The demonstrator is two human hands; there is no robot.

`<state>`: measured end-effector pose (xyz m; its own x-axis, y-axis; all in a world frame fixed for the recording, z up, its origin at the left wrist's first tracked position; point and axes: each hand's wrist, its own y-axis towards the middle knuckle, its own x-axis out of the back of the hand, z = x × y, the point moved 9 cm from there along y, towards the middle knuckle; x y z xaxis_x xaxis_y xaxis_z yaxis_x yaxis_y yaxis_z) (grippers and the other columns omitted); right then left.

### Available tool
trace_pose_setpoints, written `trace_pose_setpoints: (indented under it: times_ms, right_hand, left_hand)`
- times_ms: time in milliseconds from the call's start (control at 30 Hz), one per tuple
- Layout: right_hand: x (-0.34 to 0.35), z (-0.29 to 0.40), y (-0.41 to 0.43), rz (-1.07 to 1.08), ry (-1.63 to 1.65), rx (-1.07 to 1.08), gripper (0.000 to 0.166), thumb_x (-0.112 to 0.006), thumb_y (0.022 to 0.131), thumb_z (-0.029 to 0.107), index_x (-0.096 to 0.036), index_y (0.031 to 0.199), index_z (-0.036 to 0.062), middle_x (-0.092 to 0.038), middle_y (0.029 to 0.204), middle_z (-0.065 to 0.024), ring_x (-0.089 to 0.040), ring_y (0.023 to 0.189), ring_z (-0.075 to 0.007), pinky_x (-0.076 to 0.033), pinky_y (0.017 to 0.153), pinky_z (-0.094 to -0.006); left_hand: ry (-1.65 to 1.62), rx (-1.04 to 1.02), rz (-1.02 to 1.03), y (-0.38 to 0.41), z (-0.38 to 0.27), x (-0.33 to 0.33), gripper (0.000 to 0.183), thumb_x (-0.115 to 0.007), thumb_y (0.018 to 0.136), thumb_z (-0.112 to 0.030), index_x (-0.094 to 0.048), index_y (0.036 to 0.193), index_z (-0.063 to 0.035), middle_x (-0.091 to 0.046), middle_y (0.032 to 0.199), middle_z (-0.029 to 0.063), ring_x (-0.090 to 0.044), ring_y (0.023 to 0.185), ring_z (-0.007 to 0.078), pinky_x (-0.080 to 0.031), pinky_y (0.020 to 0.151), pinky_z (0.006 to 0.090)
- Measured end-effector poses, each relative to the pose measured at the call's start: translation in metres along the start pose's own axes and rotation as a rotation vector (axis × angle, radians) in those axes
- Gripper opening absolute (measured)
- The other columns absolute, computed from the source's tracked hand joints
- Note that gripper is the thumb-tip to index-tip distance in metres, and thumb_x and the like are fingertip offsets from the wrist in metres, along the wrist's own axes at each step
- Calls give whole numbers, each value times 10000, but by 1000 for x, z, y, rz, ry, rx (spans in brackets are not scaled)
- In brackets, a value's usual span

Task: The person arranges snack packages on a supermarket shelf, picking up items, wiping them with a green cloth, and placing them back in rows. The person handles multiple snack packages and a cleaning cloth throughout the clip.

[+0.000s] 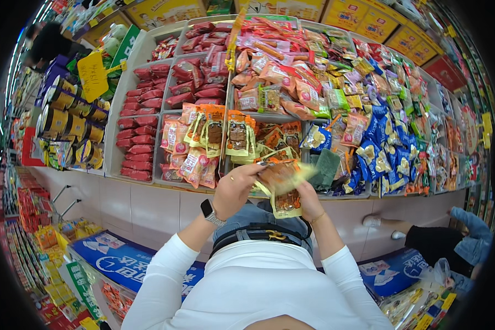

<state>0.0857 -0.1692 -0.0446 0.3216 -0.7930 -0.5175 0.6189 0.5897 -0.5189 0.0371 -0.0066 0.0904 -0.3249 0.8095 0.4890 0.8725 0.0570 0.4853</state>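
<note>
My left hand (236,187) wears a ring and has a smartwatch (211,212) at its wrist; its fingers grip a yellow and orange snack packet (281,175), which is partly blurred. My right hand (310,201) is closed on a second such packet (288,203), which hangs lower and overlaps the first. Both hands are in front of the near edge of a snack display. Just beyond them lie similar packets in a bin (278,140), with more standing upright (239,134) at the divider. A dark green packet (326,169) lies to the right of my right hand.
Red packets (140,150) fill bins at the left, blue packets (379,144) lie at the right. Stacked tubs (66,123) stand far left. A person (441,243) is at the lower right, another (51,45) at the upper left. Blue-covered display edges (119,260) lie behind me.
</note>
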Motion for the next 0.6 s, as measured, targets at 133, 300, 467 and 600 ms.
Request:
trace_pose_setpoints:
  times_ms: [133,300,467,600]
  right_hand:
    - [-13,-23,-10,206,481,-285,349,-394,954,255,-475,1206,27,-588,1114,-100,-615,936,-188,-528,782,-315]
    - [-5,-13,-14,160,-67,-152,365,-581,861,124,-469,1197,36,-592,1061,-55,-597,918,-129,-504,787,-274]
    - [-6,-2,-11,102,-156,-45,439,-630,816,77,-448,1210,13,-572,1092,-46,-544,977,-109,-456,849,-272]
    - [-13,0,-6,108,-346,12,464,-649,794,113,-451,1199,6,-578,1070,-52,-543,951,-108,-453,826,-268]
  left_hand:
    - [244,-456,321,-11,-25,-46,92,-615,746,-107,-526,751,-82,-595,1119,62,-549,1083,245,-448,932,420]
    - [178,-306,325,-10,-7,-53,138,-632,716,-53,-621,845,-98,-598,1102,65,-548,1071,254,-426,937,448]
    - [-67,130,164,-4,23,-46,230,-636,700,-22,-621,923,-71,-616,1053,93,-556,1025,265,-442,872,405]
    - [-68,332,157,-6,43,-49,300,-680,727,-66,-587,1010,-36,-589,988,96,-558,938,243,-458,808,331]
